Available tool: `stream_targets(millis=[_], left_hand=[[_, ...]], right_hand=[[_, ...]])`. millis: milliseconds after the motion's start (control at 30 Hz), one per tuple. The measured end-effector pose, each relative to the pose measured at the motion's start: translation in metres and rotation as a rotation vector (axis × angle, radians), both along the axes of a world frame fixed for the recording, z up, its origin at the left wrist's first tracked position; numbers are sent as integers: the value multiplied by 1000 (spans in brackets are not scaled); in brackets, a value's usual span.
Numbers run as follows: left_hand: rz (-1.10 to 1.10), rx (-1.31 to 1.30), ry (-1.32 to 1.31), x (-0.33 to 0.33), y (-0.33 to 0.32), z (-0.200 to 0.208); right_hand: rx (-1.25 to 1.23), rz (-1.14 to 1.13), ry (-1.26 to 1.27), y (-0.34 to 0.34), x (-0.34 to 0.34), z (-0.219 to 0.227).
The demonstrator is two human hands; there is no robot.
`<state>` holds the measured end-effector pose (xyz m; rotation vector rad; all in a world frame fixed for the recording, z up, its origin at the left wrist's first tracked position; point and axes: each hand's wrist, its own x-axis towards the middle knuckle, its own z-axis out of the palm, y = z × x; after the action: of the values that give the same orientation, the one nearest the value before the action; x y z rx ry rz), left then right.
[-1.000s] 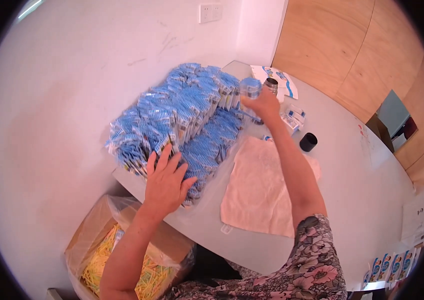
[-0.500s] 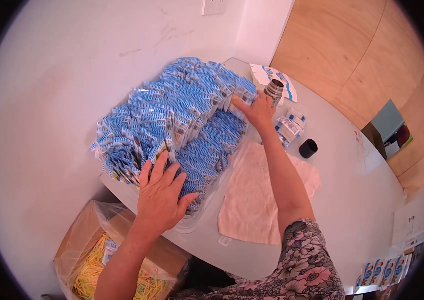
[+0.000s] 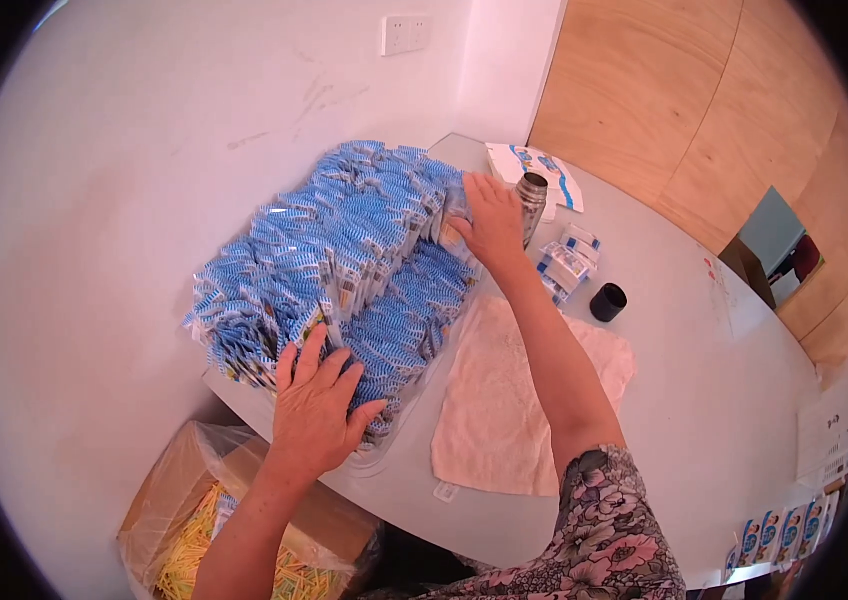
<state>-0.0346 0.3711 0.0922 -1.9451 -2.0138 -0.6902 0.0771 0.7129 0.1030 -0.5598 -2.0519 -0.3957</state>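
Note:
Many small blue-and-white packets (image 3: 334,220) stand upright in tight rows, with a lower row (image 3: 399,310) of them inside a clear plastic tray (image 3: 422,388) on the table. My left hand (image 3: 319,415) rests with spread fingers against the near end of the rows, its fingertips on the packets. At the far right end, my right hand (image 3: 494,222) lies with stretched fingers against the last packets, thumb toward the rows. Neither hand is closed round anything. An uncapped steel thermos (image 3: 532,205) stands just beyond my right hand.
A pink cloth (image 3: 489,400) lies right of the tray. Small blue-and-white boxes (image 3: 566,265) and a black cap (image 3: 608,301) sit behind it. A printed bag (image 3: 564,180) is near the wall. Below the table edge stands a lined carton (image 3: 169,480) holding yellow strips (image 3: 194,540).
My right hand has shifted slightly left and its fingers now lie straighter against the end packets. My left hand stays at the near end. The whole view has moved a little.

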Motion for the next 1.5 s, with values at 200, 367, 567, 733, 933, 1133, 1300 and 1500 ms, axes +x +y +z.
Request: stream_targets(millis=[200, 367, 567, 733, 933, 1133, 1300, 1500], left_hand=[[-9, 7, -7, 4, 2, -1], [-21, 40, 17, -5, -4, -7], [-74, 303, 75, -7, -6, -2], [-29, 427, -82, 29, -95, -34], [449, 167, -224, -8, -261, -113], [867, -83, -172, -38, -273, -139], [944, -199, -355, -51, -272, -147], [883, 21, -452, -59, -287, -155]], right_hand=[[-238, -9, -125, 32, 1, -32], [-200, -92, -149, -12, 6, -8], [-14, 96, 0, -27, 33, 16], [-139, 455, -136, -177, 58, 28], [-246, 680, -384, -301, 100, -8], [-294, 901, -367, -383, 68, -38], [-374, 908, -361, -404, 72, -41], [-459, 968, -399, -420, 56, -54]])
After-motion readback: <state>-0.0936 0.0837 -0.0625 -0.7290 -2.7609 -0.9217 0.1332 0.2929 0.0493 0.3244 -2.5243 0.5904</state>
